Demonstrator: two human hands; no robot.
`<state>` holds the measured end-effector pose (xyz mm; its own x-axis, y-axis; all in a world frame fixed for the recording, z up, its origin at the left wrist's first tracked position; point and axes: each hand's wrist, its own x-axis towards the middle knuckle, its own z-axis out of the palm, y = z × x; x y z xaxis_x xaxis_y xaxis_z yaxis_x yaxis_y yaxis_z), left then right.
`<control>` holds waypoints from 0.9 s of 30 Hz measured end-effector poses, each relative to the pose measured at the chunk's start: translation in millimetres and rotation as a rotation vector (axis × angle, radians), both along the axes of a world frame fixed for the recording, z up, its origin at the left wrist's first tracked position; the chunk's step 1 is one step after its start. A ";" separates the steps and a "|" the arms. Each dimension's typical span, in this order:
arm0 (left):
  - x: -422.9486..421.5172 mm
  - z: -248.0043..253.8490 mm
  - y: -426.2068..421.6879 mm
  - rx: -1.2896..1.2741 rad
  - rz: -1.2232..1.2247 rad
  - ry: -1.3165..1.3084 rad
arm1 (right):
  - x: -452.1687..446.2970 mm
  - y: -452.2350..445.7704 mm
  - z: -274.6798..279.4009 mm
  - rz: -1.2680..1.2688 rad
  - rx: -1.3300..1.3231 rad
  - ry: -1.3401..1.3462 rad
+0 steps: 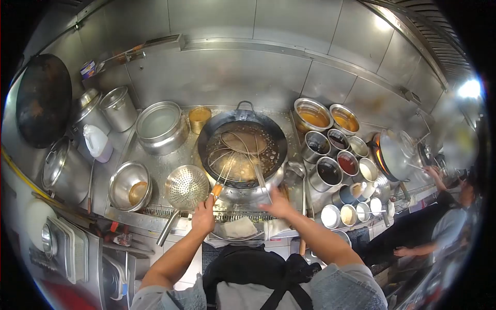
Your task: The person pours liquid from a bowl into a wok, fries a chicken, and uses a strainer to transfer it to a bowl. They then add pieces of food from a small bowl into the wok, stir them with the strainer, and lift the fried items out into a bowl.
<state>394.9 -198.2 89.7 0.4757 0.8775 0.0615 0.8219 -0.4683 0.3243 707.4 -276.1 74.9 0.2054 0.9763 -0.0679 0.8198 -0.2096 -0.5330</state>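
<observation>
My left hand [203, 217] is closed around the wooden handle of a wire skimmer [227, 164]; its wire head is over the wok [205, 168]. Dark, bubbling oil [263, 139] fills the wok. My right hand [279, 204], somewhat blurred, is at the lower end of a flat metal handle [260, 178] and appears to grip it. That handle leads up to a round strainer [243, 140] in the oil, overlapping the skimmer. What the two strainers hold is hard to make out. A perforated ladle [187, 185] rests left of the wok.
Left stand a metal bowl [120, 187], a large pot [160, 129] and a plastic jug [98, 143]. On the right are several sauce containers [326, 173] and a ladle [295, 168]. A co-worker [439, 227] stands at another wok [390, 155] with flame beside it.
</observation>
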 end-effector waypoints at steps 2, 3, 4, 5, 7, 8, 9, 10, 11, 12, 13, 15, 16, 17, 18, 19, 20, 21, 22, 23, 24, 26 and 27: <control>11.8 -0.1 10.5 -0.191 0.048 0.049 | -10.4 24.2 17.6 -0.058 -0.133 -0.015; 11.8 8.6 14.8 -0.188 0.044 0.069 | -12.6 30.9 25.8 -0.116 -0.278 -0.018; 11.9 26.8 23.7 -0.189 0.046 0.079 | 0.9 25.1 31.4 -0.114 -0.075 -0.054; 12.1 42.7 34.8 -0.233 0.023 0.014 | 17.1 22.4 41.4 -0.114 -0.074 0.043; 11.0 44.7 52.3 -0.295 0.012 -0.051 | 59.5 6.7 25.1 -0.029 0.123 0.076; 12.3 33.9 70.0 -0.308 -0.032 -0.201 | 77.9 6.1 4.5 0.053 0.335 0.014; 14.0 28.8 79.6 -0.313 -0.075 -0.354 | 55.5 -17.5 81.8 -0.033 -0.005 0.224; 17.3 38.2 71.5 -0.311 -0.069 -0.355 | 48.8 -30.1 99.6 -0.027 -0.004 0.225; 24.4 56.8 54.6 -0.561 0.072 -0.457 | 43.1 -43.4 105.9 -0.153 -0.096 0.497; 33.0 70.8 41.1 -0.809 0.216 -0.556 | 39.2 -53.9 106.7 -0.281 -0.190 0.769; 39.3 71.3 27.9 -0.867 0.296 -0.615 | 36.8 -62.9 104.6 -0.277 -0.190 0.771; 51.1 62.0 13.8 -0.955 0.322 -0.704 | 32.3 -80.6 97.7 -0.305 -0.168 1.076; 56.8 54.9 7.9 -1.044 0.344 -0.796 | 27.0 -86.3 96.8 -0.308 -0.175 1.079; 66.6 50.8 6.2 -1.046 0.287 -0.811 | 17.3 -89.3 97.1 -0.313 -0.153 1.124; 77.4 47.9 1.8 -1.136 0.336 -0.888 | 8.8 -89.7 100.0 -0.316 -0.125 1.166; 89.2 49.7 -0.4 -1.159 0.317 -0.934 | 2.5 -89.2 105.6 -0.308 -0.153 1.093; 98.2 50.7 -2.0 -1.182 0.298 -0.983 | -1.0 -87.1 105.5 -0.308 -0.151 1.087; 104.9 49.2 -1.2 -1.182 0.293 -0.990 | -3.5 -84.4 105.0 -0.294 -0.152 1.059; 111.1 47.9 0.3 -1.249 0.281 -1.075 | -6.3 -81.8 105.7 -0.280 -0.154 1.030; 115.7 45.8 -0.3 -1.318 0.268 -1.160 | -8.5 -77.5 111.3 -0.230 -0.176 0.985; 118.7 42.9 -3.1 -1.321 0.267 -1.166 | -8.0 -70.8 112.8 -0.231 -0.178 0.978; 123.3 45.4 -7.9 -1.439 0.300 -1.356 | -1.4 -50.4 107.4 -0.163 -0.179 0.749; 126.1 47.6 -9.4 -1.496 0.313 -1.451 | 6.2 -40.1 100.2 -0.183 -0.167 0.789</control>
<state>521.0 -207.6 137.3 0.6091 0.6199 -0.4947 -0.3242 0.7638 0.5581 713.6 -316.3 175.1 0.1916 0.8961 -0.4004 0.1630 -0.4314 -0.8873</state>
